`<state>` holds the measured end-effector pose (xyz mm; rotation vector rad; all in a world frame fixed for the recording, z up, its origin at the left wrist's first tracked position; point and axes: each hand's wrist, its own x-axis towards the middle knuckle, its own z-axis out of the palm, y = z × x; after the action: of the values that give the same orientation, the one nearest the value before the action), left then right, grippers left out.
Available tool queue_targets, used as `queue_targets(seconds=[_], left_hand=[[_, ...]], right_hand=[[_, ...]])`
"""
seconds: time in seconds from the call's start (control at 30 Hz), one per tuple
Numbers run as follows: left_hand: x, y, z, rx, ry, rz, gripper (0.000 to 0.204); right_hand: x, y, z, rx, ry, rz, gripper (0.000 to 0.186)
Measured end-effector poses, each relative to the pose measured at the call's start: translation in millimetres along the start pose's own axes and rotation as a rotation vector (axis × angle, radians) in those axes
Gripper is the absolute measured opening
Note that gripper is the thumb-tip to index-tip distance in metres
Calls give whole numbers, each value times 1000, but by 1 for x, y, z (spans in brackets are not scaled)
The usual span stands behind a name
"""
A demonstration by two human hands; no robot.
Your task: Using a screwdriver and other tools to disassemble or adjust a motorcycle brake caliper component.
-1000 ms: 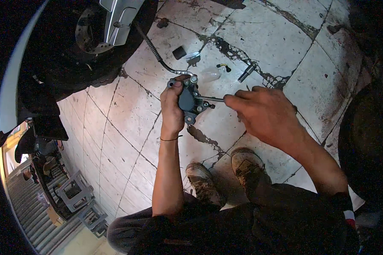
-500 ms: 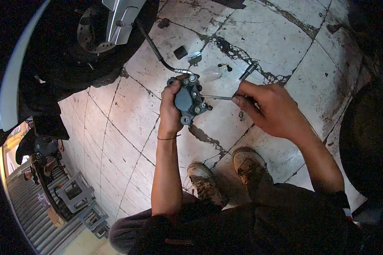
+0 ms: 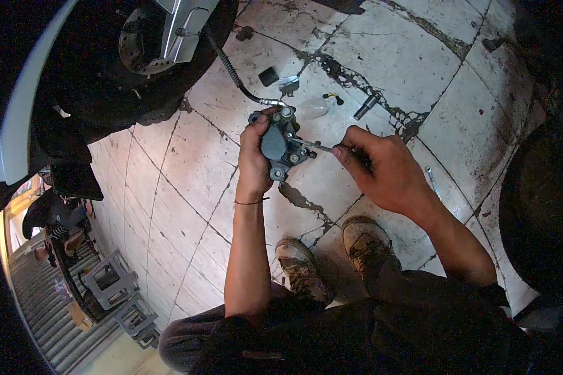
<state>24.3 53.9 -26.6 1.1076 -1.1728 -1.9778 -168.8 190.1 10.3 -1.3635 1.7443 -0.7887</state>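
Observation:
My left hand (image 3: pixel 254 156) grips a dark grey brake caliper (image 3: pixel 274 145) from its left side, the thumb over its upper part. A black brake hose (image 3: pixel 233 74) with a spring-like sleeve runs from the caliper's top toward the wheel. In my right hand (image 3: pixel 381 165) a thin grey metal rod (image 3: pixel 319 146) is pinched between thumb and forefinger. The rod's far end reaches the right side of the caliper, among its bolts; how deep it sits I cannot tell.
Beyond the caliper lie a dark block (image 3: pixel 268 76), a shiny metal plate (image 3: pixel 288 82), a clear plastic piece (image 3: pixel 313 109), a small bent fitting (image 3: pixel 334 99) and a socket (image 3: pixel 366 107). A wrench (image 3: pixel 431 179) lies beside my right forearm. A wheel with a brake disc (image 3: pixel 145 40) stands upper left.
My right hand has moved left, bringing the rod's end onto the caliper. The wrench beside my right forearm has come into sight. My left hand has barely shifted.

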Motion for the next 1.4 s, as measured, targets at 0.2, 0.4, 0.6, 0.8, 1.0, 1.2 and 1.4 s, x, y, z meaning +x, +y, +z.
queue_targets(seconds=[0.2,0.4,0.6,0.8,1.0,1.2,1.4], left_hand=[[3,-5,-2,34,35,37,45],[2,-4,-1,17,22,10,46],[4,-9,-6,25,6,25,46],[4,-8,-6,17,23,54,47],[6,-11,-13,56,-9,35,49],[6,-12,-14,82,-24,44,48],[4,-9,-11,66,-33,42,47]], right_hand=[[0,-3,-2,-29,24,-30,20],[-1,-9,-8,-54,10,-10,19],[-2,-11,-7,-44,-4,22,19],[-1,-18,-13,-100,-22,25,18],[-2,-12,-7,-64,-14,22,18],[-2,-8,-5,-78,-9,13,18],[-3,-6,-7,-84,9,6,18]])
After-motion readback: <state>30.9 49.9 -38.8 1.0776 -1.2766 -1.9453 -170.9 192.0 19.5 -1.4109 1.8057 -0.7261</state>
